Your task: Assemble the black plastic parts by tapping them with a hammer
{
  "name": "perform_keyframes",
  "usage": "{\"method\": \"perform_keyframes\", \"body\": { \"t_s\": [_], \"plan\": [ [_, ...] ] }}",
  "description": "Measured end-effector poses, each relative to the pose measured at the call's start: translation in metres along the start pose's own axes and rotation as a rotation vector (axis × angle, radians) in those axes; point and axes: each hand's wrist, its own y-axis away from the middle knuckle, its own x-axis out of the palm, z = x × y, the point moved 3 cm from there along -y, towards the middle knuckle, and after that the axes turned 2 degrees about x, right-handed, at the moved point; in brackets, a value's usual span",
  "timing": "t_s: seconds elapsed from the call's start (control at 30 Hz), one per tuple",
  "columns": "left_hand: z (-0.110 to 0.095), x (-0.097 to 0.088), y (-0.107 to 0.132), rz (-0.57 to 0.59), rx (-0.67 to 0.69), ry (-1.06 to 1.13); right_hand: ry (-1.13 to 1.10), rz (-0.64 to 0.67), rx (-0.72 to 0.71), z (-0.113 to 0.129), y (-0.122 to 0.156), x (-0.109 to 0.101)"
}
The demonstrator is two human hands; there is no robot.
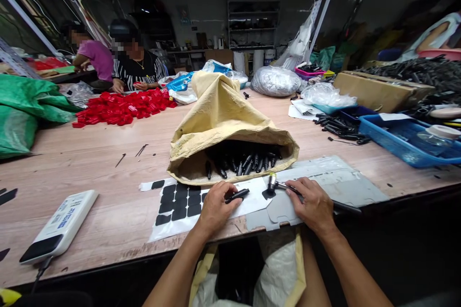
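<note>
**Slip and roll-off risks at the table edge**

- Biggest risk: the tan paper sack (pixel 219 110) lies on its side with its mouth gaping at the hands. The loose black cylindrical parts (pixel 245 160) inside could roll out onto the work spot if it gets bumped.
- The left hand (pixel 216 206) has its fingers closed, pinching a short black plastic barrel (pixel 237 195) just above the white backing sheet of black square pads (pixel 180 201). The barrel is round and smooth, so I'd expect it to twist or slide out of a light pinch.
- The right hand (pixel 313 204) is curled tight round a small metal-headed tool (pixel 272 183), head down near the barrel. If the head glances off, the left fingertips are close enough to get hit.
- All this sits at the near edge of the pale wooden table (pixel 90 163), so a dropped part likely goes over it.

Around:
- Grey plastic sheet (pixel 334 180) under the right hand.
- Blue plastic tray (pixel 396 136) well to the right.
- Pile of red plastic pieces (pixel 122 105) far left, by two co-workers.
- White handheld device (pixel 59 225) near left.
- The sack crowds forward reach; nothing else is in the way.
</note>
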Motion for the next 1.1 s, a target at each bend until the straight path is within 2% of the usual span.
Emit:
{"method": "perform_keyframes", "body": {
  "t_s": [0.13, 0.23, 0.33, 0.43, 0.53, 0.67, 0.87, 1.1],
  "plan": [
    [0.001, -0.002, -0.001, 0.012, -0.004, 0.028, -0.023, 0.031, -0.018, -0.001, -0.001, -0.002],
    [0.001, -0.003, 0.0, 0.018, 0.001, 0.045, -0.119, 0.019, 0.003, 0.01, -0.002, -0.01],
    [0.001, -0.003, 0.0, 0.023, 0.009, 0.058, -0.33, 0.001, 0.028, 0.035, -0.003, -0.017],
    [0.003, -0.001, 0.0, 0.017, 0.0, 0.059, -0.509, 0.065, 0.03, 0.065, -0.002, -0.017],
    [0.006, 0.002, -0.001, 0.013, -0.015, 0.057, -0.484, 0.105, 0.012, 0.088, -0.002, -0.017],
    [0.006, 0.002, -0.002, 0.013, -0.028, 0.057, -0.416, 0.079, -0.035, 0.107, -0.004, -0.021],
    [0.003, 0.0, -0.002, 0.005, -0.035, 0.024, -0.249, 0.113, -0.125, 0.118, 0.0, -0.017],
    [0.005, 0.001, -0.001, 0.008, -0.033, 0.053, -0.307, 0.003, -0.015, 0.105, -0.002, -0.026]
  ]
}}
